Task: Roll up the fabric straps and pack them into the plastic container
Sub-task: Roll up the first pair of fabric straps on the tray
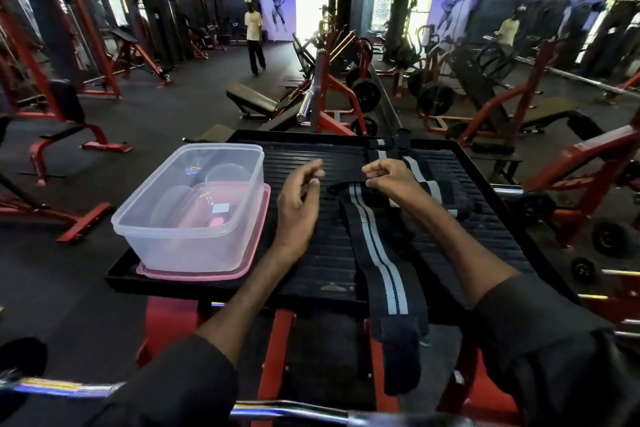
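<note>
On the black ribbed table (pixel 311 156), seen from the head camera, a clear plastic container (pixel 194 218) is sitting at the left side. It is standing upright on its pink lid (pixel 258 250), with its mouth facing up.

Just right of it, the left hand (pixel 299 204) is hovering between the container and the near strap (pixel 381 263). Its grip is lying loose, with the fingers lightly curled and holding nothing.

The near strap, black with pale stripes, is lying unrolled down the middle of the table. Its near end is hanging over the front edge above a red frame (pixel 280 340).

The right hand (pixel 391 180) is hanging over that strap's far end with curled fingers. Whether its grip is pinching the fabric or only touching it, I cannot tell.

A second striped strap (pixel 427 185) is lying flat beyond it toward the far right corner, and the right hand and wrist are covering part of it.

A chrome bar (pixel 294 412) is crossing the bottom foreground, close to the sleeves.

Around the table, red-framed gym machines are standing on a dark floor. An inclined bench (pixel 249 99) and weight plates (pixel 367 94) are sitting just past the far edge. Well away, a person in a pale shirt (pixel 254 38) is walking down the aisle.
</note>
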`<state>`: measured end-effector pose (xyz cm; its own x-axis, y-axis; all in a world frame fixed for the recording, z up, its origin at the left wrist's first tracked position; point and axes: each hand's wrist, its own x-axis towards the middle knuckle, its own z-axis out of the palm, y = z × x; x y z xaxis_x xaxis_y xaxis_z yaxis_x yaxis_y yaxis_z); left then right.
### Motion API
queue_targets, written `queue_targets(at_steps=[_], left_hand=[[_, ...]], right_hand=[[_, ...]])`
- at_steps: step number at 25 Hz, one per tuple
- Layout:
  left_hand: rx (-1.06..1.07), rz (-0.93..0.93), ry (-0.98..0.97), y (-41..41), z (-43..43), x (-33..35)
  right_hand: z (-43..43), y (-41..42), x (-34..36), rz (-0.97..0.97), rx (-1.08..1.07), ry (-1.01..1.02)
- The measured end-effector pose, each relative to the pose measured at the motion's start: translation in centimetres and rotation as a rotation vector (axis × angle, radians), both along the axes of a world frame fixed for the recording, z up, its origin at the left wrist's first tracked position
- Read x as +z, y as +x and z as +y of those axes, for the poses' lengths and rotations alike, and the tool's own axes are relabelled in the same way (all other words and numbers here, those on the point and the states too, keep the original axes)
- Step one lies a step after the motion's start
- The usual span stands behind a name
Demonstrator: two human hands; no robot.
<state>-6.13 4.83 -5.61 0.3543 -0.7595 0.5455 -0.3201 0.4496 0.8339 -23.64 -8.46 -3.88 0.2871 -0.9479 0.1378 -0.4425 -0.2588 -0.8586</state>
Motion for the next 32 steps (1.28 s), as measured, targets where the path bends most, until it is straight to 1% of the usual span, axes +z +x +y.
queue_targets(at_steps=[3, 7, 8, 11, 14, 15, 17, 20, 22, 23, 25, 26, 28, 30, 32], left_hand=[[-0.119, -0.139, 0.033, -2.1, -0.8, -0.9], [-0.193, -0.254, 0.215, -0.8, -3.3, -2.4], [-0.18, -0.264, 0.24, -0.4, -3.8, -2.5], [-0.134, -0.251, 0.237, -0.1, -4.9, -2.6], [-0.11, -0.261, 0.207, -0.2, -5.5, -3.0], [-0.108, -0.26, 0.199, -0.2, -5.8, -3.1], [-0.097, -0.25, 0.184, 0.0, -6.1, -3.3], [-0.049, -0.272, 0.129, 0.0, -6.3, -3.2], [-0.02, -0.234, 0.114, 0.1, -6.9, -2.9], [-0.027, -0.166, 0.166, 0.2, -7.2, -2.7], [-0.109, -0.066, 0.355, 0.1, -8.0, -1.9], [-0.18, -0.071, 0.43, -0.1, -8.3, -1.7], [-0.269, -0.104, 0.462, -0.7, -8.7, -1.7], [-0.234, -0.06, 0.425, -1.2, -8.9, -1.6], [-0.217, 0.003, 0.387, -1.5, -8.8, -1.8]], right_hand=[[-0.6, -0.7, -0.7, 0.023, -0.002, 0.021], [-1.7, -0.2, -0.9, 0.154, -0.031, -0.041], [-2.1, 0.2, -0.9, 0.209, -0.036, -0.066], [-2.9, 1.2, -0.4, 0.426, -0.024, -0.108], [-3.7, 2.0, -0.7, 0.617, 0.041, -0.097], [-4.0, 2.1, -1.1, 0.666, 0.062, -0.093], [-4.3, 2.3, -1.8, 0.702, 0.082, -0.113], [-4.3, 2.2, -1.8, 0.651, 0.081, -0.219], [-4.4, 1.5, -1.5, 0.489, 0.082, -0.247], [-4.4, 1.1, -1.5, 0.377, 0.094, -0.256], [-4.1, 0.2, -1.5, 0.193, 0.123, -0.278], [-3.8, -0.2, -1.4, 0.134, 0.132, -0.293], [-3.1, -0.8, -1.0, 0.056, 0.136, -0.317], [-2.4, -1.3, -0.3, 0.019, 0.168, -0.299], [-1.9, -2.0, 0.8, 0.002, 0.269, -0.158]])
